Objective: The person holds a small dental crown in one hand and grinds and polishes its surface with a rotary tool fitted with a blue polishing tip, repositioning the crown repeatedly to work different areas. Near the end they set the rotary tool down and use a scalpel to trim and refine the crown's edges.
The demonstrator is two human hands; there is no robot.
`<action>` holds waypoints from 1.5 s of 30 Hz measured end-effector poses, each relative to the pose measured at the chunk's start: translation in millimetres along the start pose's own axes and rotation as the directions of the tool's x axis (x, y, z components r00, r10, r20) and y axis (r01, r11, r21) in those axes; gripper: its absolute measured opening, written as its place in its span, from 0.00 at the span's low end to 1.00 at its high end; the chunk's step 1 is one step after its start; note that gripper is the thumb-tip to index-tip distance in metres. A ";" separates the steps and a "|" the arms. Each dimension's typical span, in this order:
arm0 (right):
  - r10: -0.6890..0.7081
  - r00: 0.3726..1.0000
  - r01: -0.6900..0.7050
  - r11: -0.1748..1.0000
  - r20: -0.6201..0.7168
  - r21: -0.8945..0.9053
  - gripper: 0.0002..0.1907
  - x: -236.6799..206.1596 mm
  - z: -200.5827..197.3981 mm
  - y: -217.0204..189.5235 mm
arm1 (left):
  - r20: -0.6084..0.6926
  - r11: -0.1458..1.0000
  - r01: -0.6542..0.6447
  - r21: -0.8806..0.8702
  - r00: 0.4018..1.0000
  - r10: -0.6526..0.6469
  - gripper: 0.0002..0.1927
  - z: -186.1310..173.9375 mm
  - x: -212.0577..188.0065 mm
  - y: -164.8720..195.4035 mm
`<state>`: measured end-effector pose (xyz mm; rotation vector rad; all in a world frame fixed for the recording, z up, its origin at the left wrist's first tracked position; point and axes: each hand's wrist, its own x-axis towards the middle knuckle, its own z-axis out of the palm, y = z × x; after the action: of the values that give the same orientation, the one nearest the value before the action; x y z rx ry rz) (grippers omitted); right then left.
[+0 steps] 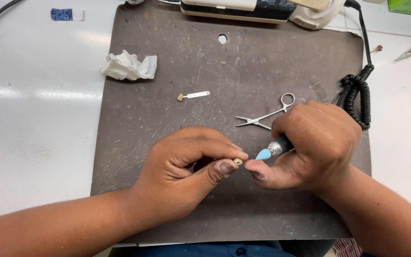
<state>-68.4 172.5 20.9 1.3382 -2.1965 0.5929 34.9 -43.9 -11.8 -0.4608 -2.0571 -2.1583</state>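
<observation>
My left hand pinches a small cream tooth-shaped piece between thumb and forefinger, low over the scratched brown work mat. My right hand grips a rotary handpiece with a light blue cone-shaped tip. The tip sits just right of the cream piece, nearly touching it. My right thumb rests close against my left thumb.
Metal forceps lie on the mat behind my right hand. A small shade tab on a metal stick and a crumpled tissue lie farther back left. A black coiled cord runs to a machine at the back.
</observation>
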 end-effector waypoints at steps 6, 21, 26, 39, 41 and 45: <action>0.168 0.986 -0.159 0.870 0.021 0.466 0.14 -13.5 6.6 10.7 | -0.001 1.000 0.015 -0.010 1.000 -0.015 0.07 0.7 1.0 0.0; 0.253 0.966 -0.178 0.792 -0.049 0.584 0.16 -9.2 26.2 34.1 | 0.050 0.998 0.041 -0.052 0.998 -0.039 0.08 0.0 -1.2 9.8; 0.252 0.967 -0.187 0.803 -0.038 0.565 0.15 -14.4 31.1 35.6 | 0.124 0.995 -0.049 -0.090 0.990 0.060 0.07 -1.8 -10.3 12.0; 0.223 0.975 -0.182 0.828 -0.015 0.530 0.15 -12.6 32.1 35.5 | 0.110 0.993 0.009 -0.119 0.994 0.004 0.08 -0.5 -10.1 5.7; 0.222 0.975 -0.181 0.827 -0.013 0.533 0.15 -12.2 31.5 35.0 | 0.104 0.993 -0.002 -0.122 0.994 0.014 0.08 -0.2 -9.3 6.4; 0.243 0.970 -0.200 0.820 -0.009 0.536 0.15 -14.8 32.4 34.3 | 0.137 0.989 -0.008 -0.145 0.990 0.028 0.08 -0.7 -9.6 9.8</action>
<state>-99.5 177.8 -17.2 1.2803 -2.2254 1.4083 46.9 -46.3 -5.4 -0.6618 -1.9613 -2.3359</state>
